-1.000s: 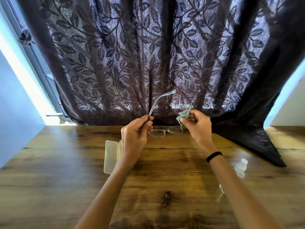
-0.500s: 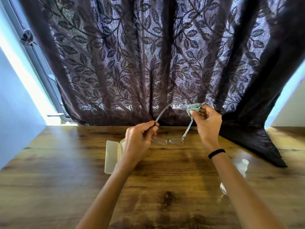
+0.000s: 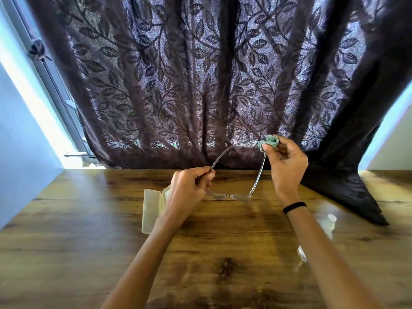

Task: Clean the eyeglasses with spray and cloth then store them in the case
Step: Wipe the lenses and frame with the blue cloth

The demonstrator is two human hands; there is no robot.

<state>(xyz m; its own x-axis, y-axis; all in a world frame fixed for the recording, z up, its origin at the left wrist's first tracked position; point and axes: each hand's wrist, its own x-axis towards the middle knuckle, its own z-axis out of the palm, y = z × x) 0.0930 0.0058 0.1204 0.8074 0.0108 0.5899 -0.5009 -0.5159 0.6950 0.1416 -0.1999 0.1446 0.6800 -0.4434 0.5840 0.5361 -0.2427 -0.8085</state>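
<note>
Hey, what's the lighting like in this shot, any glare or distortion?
Head view: window at left is blown out, backlighting the curtain; wide-angle bends the table edges; the clear spray bottle is washed out and soft; eyeglasses and cloth read clearly.

dark leaf-patterned curtain (image 3: 200,85) hangs behind wooden table (image 3: 66,241), hem draped on tabletop; window frame (image 3: 55,85) at left.

Purple leaf-patterned curtain (image 3: 200,85), brown wood-grain table (image 3: 89,253), teal cloth (image 3: 270,141), cream case (image 3: 151,210).
</note>
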